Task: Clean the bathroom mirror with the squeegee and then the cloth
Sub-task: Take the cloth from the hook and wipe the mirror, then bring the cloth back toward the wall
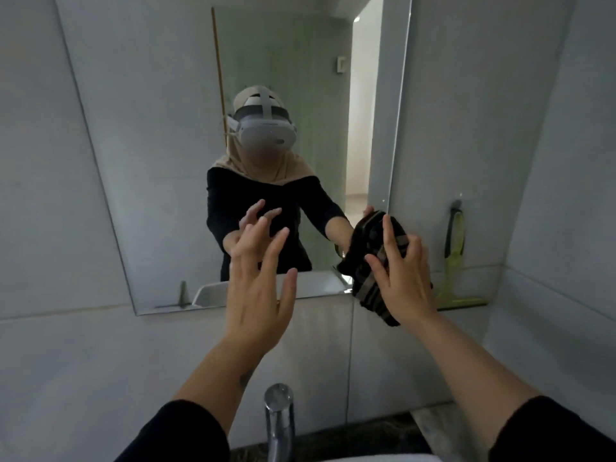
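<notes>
The frameless mirror (150,145) hangs on the grey tiled wall and fills the upper middle of the head view. My right hand (405,278) presses a dark striped cloth (370,258) flat against the mirror's lower right corner, fingers spread over it. My left hand (258,285) is raised in front of the mirror's lower edge with its fingers apart and nothing in it. The yellow-green squeegee (455,261) hangs on a wall hook to the right of the mirror, blade down, away from both hands.
A chrome tap (279,418) stands below, between my forearms, with the white basin rim (333,458) at the bottom edge. The side wall (566,195) closes in on the right. The mirror reflects a person wearing a headset and an open doorway.
</notes>
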Demonstrator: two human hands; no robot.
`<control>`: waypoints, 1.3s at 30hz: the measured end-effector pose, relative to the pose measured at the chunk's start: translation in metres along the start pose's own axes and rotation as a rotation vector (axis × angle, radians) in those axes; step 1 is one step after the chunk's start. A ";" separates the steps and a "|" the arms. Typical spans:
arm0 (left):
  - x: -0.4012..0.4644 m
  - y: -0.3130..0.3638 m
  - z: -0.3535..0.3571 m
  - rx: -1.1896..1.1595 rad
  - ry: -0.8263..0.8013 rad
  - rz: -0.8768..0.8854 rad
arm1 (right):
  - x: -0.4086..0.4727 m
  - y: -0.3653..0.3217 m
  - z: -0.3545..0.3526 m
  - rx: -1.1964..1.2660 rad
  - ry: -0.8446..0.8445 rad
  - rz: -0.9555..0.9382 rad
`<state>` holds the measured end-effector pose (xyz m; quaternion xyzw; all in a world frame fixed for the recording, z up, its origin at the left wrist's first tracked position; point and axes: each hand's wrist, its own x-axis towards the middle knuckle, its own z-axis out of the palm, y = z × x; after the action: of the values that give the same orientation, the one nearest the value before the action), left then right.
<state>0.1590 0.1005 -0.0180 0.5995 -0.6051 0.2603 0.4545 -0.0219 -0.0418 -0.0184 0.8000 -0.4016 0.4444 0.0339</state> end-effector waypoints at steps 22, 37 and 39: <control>0.090 0.021 -0.158 -0.612 -0.078 -0.700 | 0.052 -0.218 -0.087 0.804 -0.507 0.042; 0.036 -0.133 -0.305 0.020 0.123 -0.762 | 0.055 -0.404 0.001 0.875 -0.552 -0.334; 0.032 -0.148 -0.313 0.104 0.137 -0.786 | 0.057 -0.424 0.019 0.775 -0.510 -0.378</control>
<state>0.3803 0.3326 0.1165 0.7887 -0.2843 0.1364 0.5278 0.2926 0.2017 0.1410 0.8958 -0.0507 0.3373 -0.2851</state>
